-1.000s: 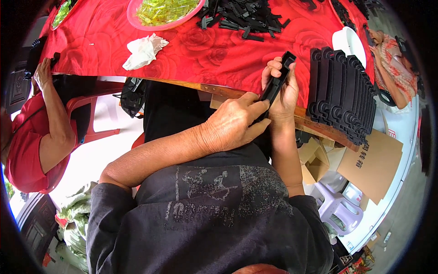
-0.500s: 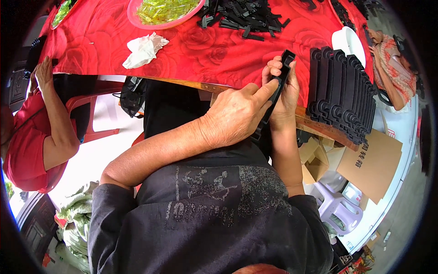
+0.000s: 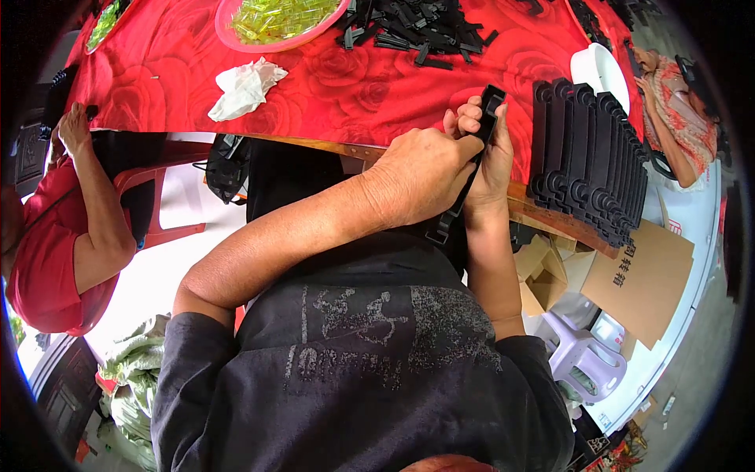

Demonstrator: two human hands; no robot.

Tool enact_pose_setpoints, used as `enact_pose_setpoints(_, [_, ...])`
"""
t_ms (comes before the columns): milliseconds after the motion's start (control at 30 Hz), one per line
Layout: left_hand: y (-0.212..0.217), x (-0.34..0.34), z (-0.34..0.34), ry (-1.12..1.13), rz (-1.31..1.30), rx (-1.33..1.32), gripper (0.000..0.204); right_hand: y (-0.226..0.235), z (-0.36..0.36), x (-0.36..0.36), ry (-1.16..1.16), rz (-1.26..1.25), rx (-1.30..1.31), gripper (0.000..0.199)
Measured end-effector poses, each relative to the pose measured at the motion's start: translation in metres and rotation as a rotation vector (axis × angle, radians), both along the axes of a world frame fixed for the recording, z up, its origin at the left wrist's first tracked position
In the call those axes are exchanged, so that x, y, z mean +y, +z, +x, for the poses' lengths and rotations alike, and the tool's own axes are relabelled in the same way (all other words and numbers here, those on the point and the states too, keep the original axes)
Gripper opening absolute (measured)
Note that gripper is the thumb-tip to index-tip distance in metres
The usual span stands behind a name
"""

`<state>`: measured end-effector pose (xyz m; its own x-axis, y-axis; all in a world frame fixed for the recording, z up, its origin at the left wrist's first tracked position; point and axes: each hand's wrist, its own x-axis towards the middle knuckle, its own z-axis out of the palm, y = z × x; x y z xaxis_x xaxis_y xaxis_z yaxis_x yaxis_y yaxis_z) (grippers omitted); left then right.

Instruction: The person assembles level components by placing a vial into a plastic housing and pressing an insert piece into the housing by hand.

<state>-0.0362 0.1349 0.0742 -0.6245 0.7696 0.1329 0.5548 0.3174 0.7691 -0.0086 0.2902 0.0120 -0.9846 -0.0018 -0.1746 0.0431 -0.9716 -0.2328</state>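
Observation:
A long, narrow black plastic part (image 3: 489,102) with a hollow, channel-like end is held at a slant over the table's front edge. My right hand (image 3: 494,161) wraps around it from the right, fingertips curling over its upper portion. Against its middle, my left hand (image 3: 425,177) is closed, with bent fingers and thumb pressed to the part. What lies under those left fingertips is hidden. The part's lower end (image 3: 440,230) shows below my left hand, close to my dark shirt.
Right of my hands stands a row of similar black parts (image 3: 586,157), near a white bowl (image 3: 602,75). Farther back are a pile of small black pieces (image 3: 417,31) and a pink basin (image 3: 275,46) of yellow-green clear pieces. Crumpled tissue (image 3: 245,88) lies left. Two people sit at the sides.
My left index finger, stretched along the black part before, is now bent in with the hand closed. The left wrist has risen slightly; the right hand keeps its hold.

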Motion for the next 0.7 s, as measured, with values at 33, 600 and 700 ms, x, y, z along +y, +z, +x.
enact_pose_setpoints(33, [-0.001,0.001,0.0,-0.001,0.0,-0.002,0.022,0.001,0.001,0.0,-0.001,0.0,-0.002,0.037])
enact_pose_setpoints(600, [0.003,0.0,0.002,0.069,-0.09,-0.028,0.023,0.004,0.0,-0.007,-0.034,0.116,-0.033,0.037])
enact_pose_setpoints(700, [-0.003,0.0,0.001,0.088,-0.03,-0.026,0.02,0.006,0.0,-0.01,-0.033,0.15,-0.049,0.037])
